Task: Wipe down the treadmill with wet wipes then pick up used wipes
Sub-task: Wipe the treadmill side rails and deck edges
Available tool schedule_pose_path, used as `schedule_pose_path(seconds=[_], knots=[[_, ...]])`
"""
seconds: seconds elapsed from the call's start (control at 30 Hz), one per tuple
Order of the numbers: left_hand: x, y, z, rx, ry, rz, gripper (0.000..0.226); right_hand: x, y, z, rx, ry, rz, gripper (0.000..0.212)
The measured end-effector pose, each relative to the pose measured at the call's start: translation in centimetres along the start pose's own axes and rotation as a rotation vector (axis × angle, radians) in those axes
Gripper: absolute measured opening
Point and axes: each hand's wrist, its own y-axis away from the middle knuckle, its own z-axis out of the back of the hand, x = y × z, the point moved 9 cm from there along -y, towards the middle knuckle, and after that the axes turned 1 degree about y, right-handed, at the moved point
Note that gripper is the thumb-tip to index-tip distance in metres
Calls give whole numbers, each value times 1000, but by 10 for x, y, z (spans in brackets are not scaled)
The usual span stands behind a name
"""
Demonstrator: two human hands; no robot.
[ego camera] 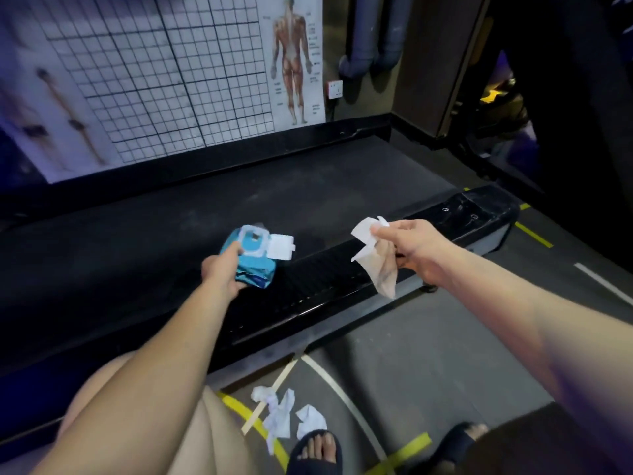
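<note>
Used wipes (279,419) lie crumpled on the floor by your sandalled foot (317,450), just short of the treadmill (274,313). The picking-up is not yet done, and you look to be in the wiping step. Your left hand (221,274) grips the blue pack of wet wipes (255,265) over the near edge of the belt (154,217); I cannot tell whether the pack rests there. One digit lies on top beside the opening, the other fingers curl round the pack's near end, and the white lid (281,246) is flipped open. Your right hand (407,246) hovers above the side rail (329,272), its fingers (380,229) pressed against the thumb, pinching a single wipe (375,265) that hangs loose. I cannot tell whether that wipe is fresh or spent. As I judge it, the next move calls for releasing the pack, spreading the wipe flat under your palm and pressing it along rail and belt. Beyond the belt, a grid chart (154,80) covers the wall.
</note>
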Motion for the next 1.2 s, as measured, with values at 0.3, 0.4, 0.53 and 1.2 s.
schedule_pose_path(seconds=[0.3, 0.4, 0.53, 1.2], knots=[[-28, -19, 67, -276, -1086, -544, 52, 4, -3, -75, 168, 178, 111, 32], [-32, 19, 42, -83, -1132, -769, 21, -2, 2, -103, 159, 137, 95, 37], [2, 77, 5, 557, -732, -538, 13, 0, 19, -145, 139, 38, 118, 38], [-45, 50, 180, 60, -1208, -635, 37, 43, 22, -231, -74, 203, 372, 26]])
